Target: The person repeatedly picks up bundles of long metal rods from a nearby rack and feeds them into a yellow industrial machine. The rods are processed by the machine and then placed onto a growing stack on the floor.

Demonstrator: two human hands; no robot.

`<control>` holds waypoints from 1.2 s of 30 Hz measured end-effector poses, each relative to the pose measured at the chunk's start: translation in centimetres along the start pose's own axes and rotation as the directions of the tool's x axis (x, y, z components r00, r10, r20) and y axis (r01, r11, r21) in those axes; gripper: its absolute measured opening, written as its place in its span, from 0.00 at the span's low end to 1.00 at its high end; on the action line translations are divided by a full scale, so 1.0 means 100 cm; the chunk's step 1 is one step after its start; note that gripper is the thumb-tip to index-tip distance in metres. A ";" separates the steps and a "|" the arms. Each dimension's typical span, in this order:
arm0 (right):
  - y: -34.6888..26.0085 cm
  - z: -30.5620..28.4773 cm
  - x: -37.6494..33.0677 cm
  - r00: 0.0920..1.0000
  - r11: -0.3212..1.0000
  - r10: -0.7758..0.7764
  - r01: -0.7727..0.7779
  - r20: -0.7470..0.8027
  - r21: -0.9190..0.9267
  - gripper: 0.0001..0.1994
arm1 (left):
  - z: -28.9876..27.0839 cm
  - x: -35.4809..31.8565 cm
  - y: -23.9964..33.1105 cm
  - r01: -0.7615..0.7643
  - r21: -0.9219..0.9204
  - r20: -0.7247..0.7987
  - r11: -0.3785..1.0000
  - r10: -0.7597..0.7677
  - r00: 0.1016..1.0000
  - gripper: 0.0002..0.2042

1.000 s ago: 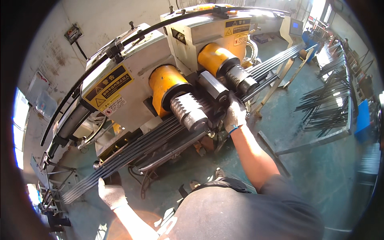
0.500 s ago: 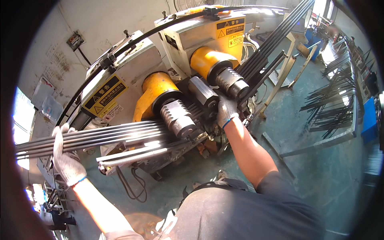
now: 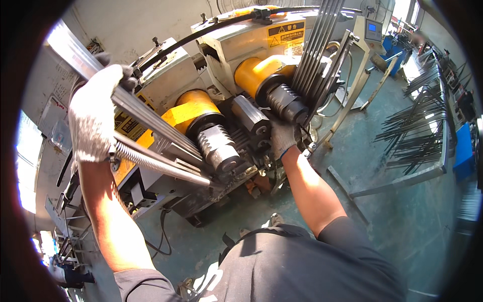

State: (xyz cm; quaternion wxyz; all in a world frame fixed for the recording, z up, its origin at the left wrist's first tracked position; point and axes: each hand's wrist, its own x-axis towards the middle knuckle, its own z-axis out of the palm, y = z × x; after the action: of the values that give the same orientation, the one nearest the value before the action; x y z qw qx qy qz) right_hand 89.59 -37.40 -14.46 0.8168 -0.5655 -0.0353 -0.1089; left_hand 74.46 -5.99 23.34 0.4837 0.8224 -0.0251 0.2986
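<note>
My left hand [image 3: 93,113], in a white knit glove, has its fingers clenched around a bundle of long metal bars [image 3: 151,133], gripping them high up near their outer end. From that grip the bars slope down and to the right, into the gap beside the nearer ribbed steel roller [image 3: 217,147]. My right hand [image 3: 284,137], also gloved, sits low between the rollers, its fingers curled against the bundle where it passes the farther ribbed roller [image 3: 286,100]; I cannot tell whether they close fully around it. Past that roller the bars rise steeply toward the top of the view, bent upward. Behind each roller sits a yellow drum [image 3: 193,108] on the grey machine body [image 3: 241,38]. Off to the right, on the green floor [image 3: 402,216], a rack of dark rods [image 3: 420,126] stands well apart from me.
</note>
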 end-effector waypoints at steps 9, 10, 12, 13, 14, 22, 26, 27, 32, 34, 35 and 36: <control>-0.047 0.015 -0.014 0.976 0.959 0.217 -0.214 0.006 0.186 0.21 | 0.027 0.039 -0.018 -0.494 0.406 0.299 0.769 0.399 0.867 0.12; -0.048 0.026 -0.018 0.977 0.959 0.209 -0.211 0.031 0.187 0.22 | 0.016 0.032 -0.007 -0.549 0.539 0.349 0.639 0.424 0.836 0.13; -0.022 0.036 -0.019 0.997 0.982 0.030 -0.043 0.075 0.183 0.22 | -0.001 0.027 0.001 -0.635 0.552 0.431 0.540 0.467 0.772 0.14; -0.010 0.037 -0.018 0.996 0.983 -0.021 0.004 0.089 0.182 0.22 | -0.007 0.024 0.003 -0.619 0.577 0.424 0.533 0.452 0.785 0.14; -0.009 0.021 -0.012 0.995 0.986 -0.086 0.077 0.058 0.146 0.22 | 0.009 0.031 -0.007 -0.626 0.551 0.424 0.552 0.461 0.780 0.14; -0.007 0.010 -0.013 0.929 0.865 -0.297 0.359 0.218 -0.352 0.19 | 0.013 0.030 -0.008 -0.624 0.571 0.401 0.534 0.481 0.779 0.13; -0.022 0.003 -0.015 0.835 0.267 -0.360 0.520 0.417 -0.811 0.26 | 0.015 0.028 -0.006 -0.602 0.545 0.380 0.583 0.468 0.798 0.13; -0.022 0.003 -0.015 0.843 0.280 -0.350 0.510 0.409 -0.813 0.27 | 0.016 0.028 -0.007 -0.608 0.547 0.376 0.576 0.480 0.793 0.13; -0.014 0.004 -0.012 0.872 0.642 -0.400 0.486 0.281 -0.594 0.21 | 0.016 0.029 -0.009 -0.575 0.521 0.356 0.631 0.451 0.818 0.13; -0.006 0.010 -0.009 0.950 0.929 -0.276 0.303 0.149 -0.211 0.18 | 0.015 0.029 -0.009 -0.580 0.522 0.356 0.626 0.458 0.815 0.13; -0.003 0.012 -0.008 0.968 0.971 -0.227 0.233 0.105 -0.055 0.18 | 0.016 0.030 -0.010 -0.580 0.517 0.355 0.629 0.460 0.814 0.13; -0.002 0.014 -0.008 0.969 0.971 -0.231 0.235 0.083 -0.036 0.18 | 0.016 0.030 -0.011 -0.579 0.515 0.354 0.632 0.459 0.815 0.13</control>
State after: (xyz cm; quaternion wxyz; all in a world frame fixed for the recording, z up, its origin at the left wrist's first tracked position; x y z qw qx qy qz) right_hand 88.85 -36.02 -13.91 0.7833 -0.5796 -0.1311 -0.1827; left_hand 78.04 -5.95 23.48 0.0851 0.9133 -0.2111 0.3378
